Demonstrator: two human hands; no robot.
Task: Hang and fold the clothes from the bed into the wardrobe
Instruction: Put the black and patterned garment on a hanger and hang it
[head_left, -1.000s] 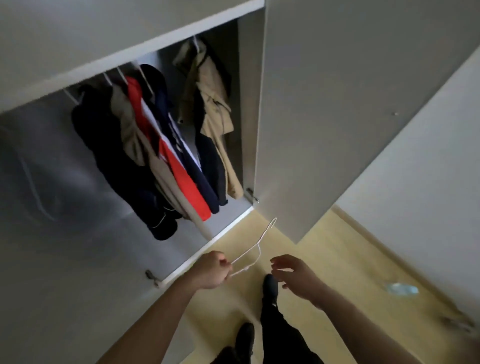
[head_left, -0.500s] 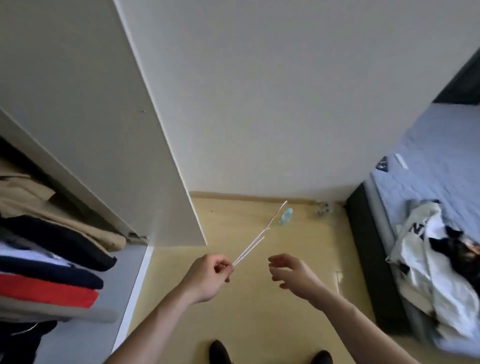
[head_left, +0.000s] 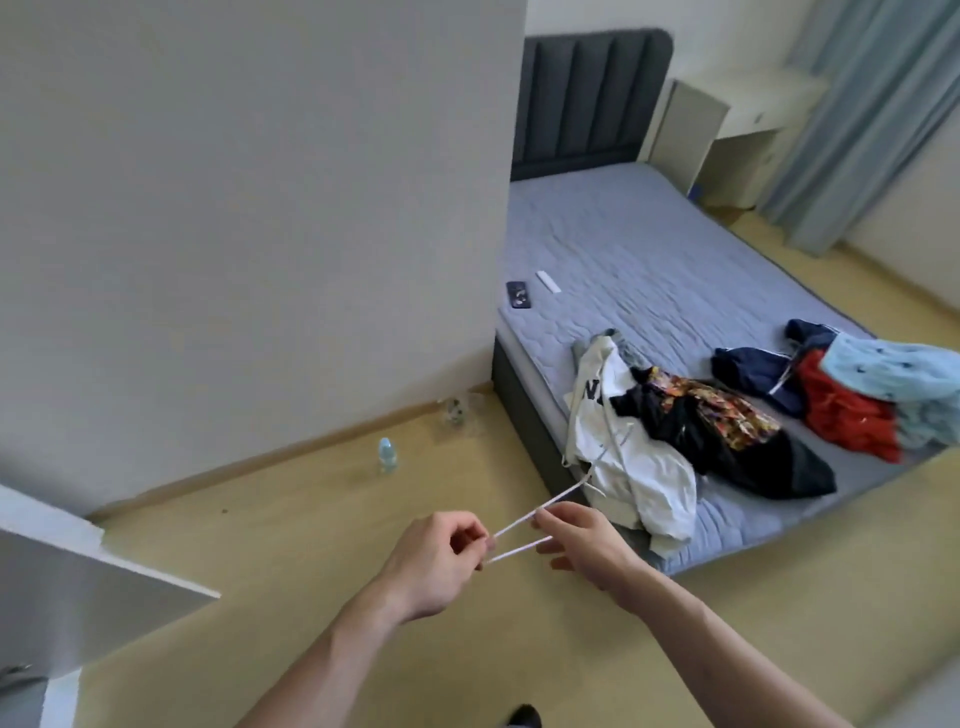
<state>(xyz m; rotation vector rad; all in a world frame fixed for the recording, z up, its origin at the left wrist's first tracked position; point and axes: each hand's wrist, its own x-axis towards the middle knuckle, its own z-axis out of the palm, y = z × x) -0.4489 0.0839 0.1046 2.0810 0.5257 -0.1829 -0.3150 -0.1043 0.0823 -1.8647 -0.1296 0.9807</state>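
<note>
A thin white wire hanger (head_left: 524, 525) stretches between both hands over the yellow floor. My left hand (head_left: 436, 558) pinches its near end. My right hand (head_left: 582, 545) touches the wires from the right, fingers curled around them. On the bed (head_left: 623, 249) lie a white hoodie (head_left: 623, 452), a black garment with an orange floral print (head_left: 727, 436), a navy piece (head_left: 753, 364), a red piece (head_left: 847, 410) and a light blue piece (head_left: 893, 369). The wardrobe door (head_left: 78, 561) edges in at lower left.
A clear water bottle (head_left: 387, 454) stands on the floor by the wall, with a glass jar (head_left: 457, 410) further along. A phone (head_left: 518, 294) and a white remote (head_left: 548, 282) lie on the mattress. A pale desk (head_left: 727, 124) and blue curtain (head_left: 857, 114) stand beyond the bed.
My view has swung right from the wardrobe's hanging clothes to the bed. My right hand has closed in and now touches the hanger that my left hand still pinches.
</note>
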